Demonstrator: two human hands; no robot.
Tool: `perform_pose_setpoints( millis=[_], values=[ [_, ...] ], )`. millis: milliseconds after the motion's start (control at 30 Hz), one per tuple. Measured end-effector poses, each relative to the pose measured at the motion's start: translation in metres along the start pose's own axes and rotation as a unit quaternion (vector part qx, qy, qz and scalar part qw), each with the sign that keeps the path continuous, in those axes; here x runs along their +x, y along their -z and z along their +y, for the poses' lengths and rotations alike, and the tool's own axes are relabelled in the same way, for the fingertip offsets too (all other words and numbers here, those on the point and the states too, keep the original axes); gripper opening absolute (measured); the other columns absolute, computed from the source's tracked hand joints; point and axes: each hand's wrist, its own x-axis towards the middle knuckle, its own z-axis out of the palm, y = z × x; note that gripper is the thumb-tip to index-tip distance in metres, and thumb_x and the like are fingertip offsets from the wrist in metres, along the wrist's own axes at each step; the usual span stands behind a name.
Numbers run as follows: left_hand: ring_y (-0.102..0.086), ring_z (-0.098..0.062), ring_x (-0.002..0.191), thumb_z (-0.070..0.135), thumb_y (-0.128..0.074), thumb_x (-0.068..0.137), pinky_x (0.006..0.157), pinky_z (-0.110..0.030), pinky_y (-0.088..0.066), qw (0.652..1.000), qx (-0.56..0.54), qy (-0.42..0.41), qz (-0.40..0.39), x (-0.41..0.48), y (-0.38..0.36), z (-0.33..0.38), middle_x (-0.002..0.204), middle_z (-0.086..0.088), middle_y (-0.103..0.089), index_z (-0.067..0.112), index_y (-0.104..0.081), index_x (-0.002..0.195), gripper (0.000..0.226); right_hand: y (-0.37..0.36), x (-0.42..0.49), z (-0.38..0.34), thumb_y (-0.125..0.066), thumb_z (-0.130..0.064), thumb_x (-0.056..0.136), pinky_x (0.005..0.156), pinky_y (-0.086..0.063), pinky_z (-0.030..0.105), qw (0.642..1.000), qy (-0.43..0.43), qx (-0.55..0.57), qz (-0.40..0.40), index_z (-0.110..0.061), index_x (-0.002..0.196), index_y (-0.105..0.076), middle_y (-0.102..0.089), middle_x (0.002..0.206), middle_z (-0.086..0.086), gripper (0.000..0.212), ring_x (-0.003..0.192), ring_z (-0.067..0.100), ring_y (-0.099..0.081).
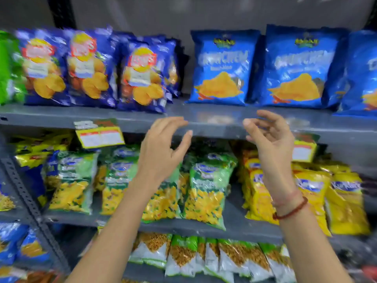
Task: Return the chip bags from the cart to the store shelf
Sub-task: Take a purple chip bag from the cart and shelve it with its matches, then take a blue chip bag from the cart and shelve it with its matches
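Both my hands are raised in front of the grey shelf edge (216, 119), and neither holds anything. My left hand (163, 150) has its fingers spread, just below the upper shelf. Level with it on the right, my right hand (269, 137) shows loosely curled, parted fingers. On the upper shelf stand dark blue chip bags (142, 78) at the left and bright blue chip bags (222, 68) at the right, all upright. A gap of bare shelf lies between those two groups. The cart is out of view.
A green bag (8, 68) stands at the far left of the upper shelf. The middle shelf holds green snack bags (206, 190) and yellow bags (312, 193). White and green packs (204, 256) fill the lower shelf. A yellow price tag (100, 135) hangs from the shelf edge.
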Motion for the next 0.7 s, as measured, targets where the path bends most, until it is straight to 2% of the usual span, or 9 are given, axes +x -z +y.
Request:
perform_pose_setpoints(
  millis=[133,200,267,333,433,500,567,633,700],
  values=[
    [-0.058,-0.018,0.104,0.029,-0.051,0.089,0.097,-0.021,-0.037,0.990,-0.098,-0.033,-0.097,-0.048,-0.084,0.058,0.108,-0.007,-0.068,0.009,-0.065,0.103,0.028,0.101,-0.045,0.018,-0.071,-0.015,0.082,0.077,-0.051,0.031,0.995,-0.043,-0.072,0.060,-0.024,0.096,-0.060,-0.065,0.085,-0.003,0.020,0.077,0.006,-0.062],
    [-0.057,-0.017,0.105,0.032,-0.050,0.089,0.095,-0.021,-0.037,0.975,-0.135,-0.025,-0.178,-0.078,-0.128,0.082,0.109,-0.006,-0.068,0.011,-0.065,0.104,0.030,0.152,-0.073,0.030,-0.072,-0.017,0.081,0.072,-0.051,0.022,0.984,-0.088,-0.119,0.099,-0.024,0.096,-0.060,-0.065,0.086,-0.001,0.020,0.077,0.006,-0.061],
    [-0.057,-0.019,0.106,0.031,-0.053,0.088,0.094,-0.023,-0.037,0.950,-0.165,-0.008,-0.264,-0.109,-0.170,0.104,0.109,-0.007,-0.067,0.012,-0.065,0.105,0.028,0.201,-0.104,0.045,-0.072,-0.014,0.082,0.070,-0.049,0.015,0.967,-0.135,-0.169,0.138,-0.017,0.099,-0.061,-0.065,0.088,0.004,0.020,0.077,0.006,-0.060],
    [-0.060,-0.025,0.105,0.027,-0.057,0.086,0.091,-0.024,-0.036,0.923,-0.187,-0.002,-0.336,-0.139,-0.210,0.125,0.108,-0.010,-0.068,0.010,-0.065,0.105,0.027,0.248,-0.138,0.061,-0.072,-0.013,0.082,0.072,-0.049,0.020,0.942,-0.192,-0.218,0.167,-0.011,0.102,-0.062,-0.067,0.091,0.008,0.022,0.078,0.010,-0.061],
    [-0.058,-0.026,0.107,0.023,-0.060,0.086,0.089,-0.025,-0.038,0.875,-0.209,0.011,-0.437,-0.179,-0.262,0.154,0.112,-0.010,-0.065,0.012,-0.063,0.109,0.026,0.308,-0.189,0.081,-0.072,-0.016,0.082,0.073,-0.051,0.029,0.898,-0.273,-0.275,0.207,-0.011,0.101,-0.064,-0.068,0.088,0.003,0.022,0.074,0.009,-0.060],
    [-0.056,-0.026,0.111,0.022,-0.060,0.086,0.092,-0.026,-0.036,0.842,-0.215,0.006,-0.495,-0.204,-0.295,0.173,0.115,-0.010,-0.064,0.012,-0.062,0.112,0.028,0.342,-0.218,0.096,-0.073,-0.015,0.082,0.069,-0.050,0.020,0.868,-0.321,-0.299,0.233,-0.012,0.100,-0.062,-0.066,0.088,0.003,0.022,0.072,0.009,-0.059],
    [-0.055,-0.026,0.113,0.020,-0.060,0.085,0.094,-0.025,-0.034,0.811,-0.221,0.001,-0.542,-0.228,-0.324,0.191,0.117,-0.012,-0.064,0.010,-0.062,0.113,0.029,0.371,-0.245,0.116,-0.072,-0.012,0.082,0.061,-0.043,0.007,0.836,-0.366,-0.319,0.257,-0.005,0.102,-0.062,-0.064,0.089,0.009,0.024,0.072,0.012,-0.058],
    [-0.055,-0.026,0.112,0.019,-0.060,0.085,0.094,-0.028,-0.035,0.780,-0.218,-0.008,-0.586,-0.250,-0.352,0.208,0.118,-0.013,-0.063,0.009,-0.061,0.112,0.030,0.397,-0.272,0.139,-0.073,-0.010,0.081,0.056,-0.041,0.006,0.798,-0.423,-0.327,0.278,0.004,0.102,-0.062,-0.062,0.086,0.012,0.027,0.073,0.018,-0.057],
    [-0.056,-0.028,0.110,0.019,-0.061,0.084,0.092,-0.032,-0.037,0.747,-0.208,-0.021,-0.631,-0.271,-0.380,0.220,0.116,-0.016,-0.062,0.006,-0.060,0.112,0.031,0.418,-0.299,0.165,-0.073,-0.009,0.081,0.060,-0.043,0.015,0.760,-0.491,-0.297,0.305,0.008,0.106,-0.060,-0.063,0.091,0.017,0.033,0.080,0.020,-0.057]
  ],
)
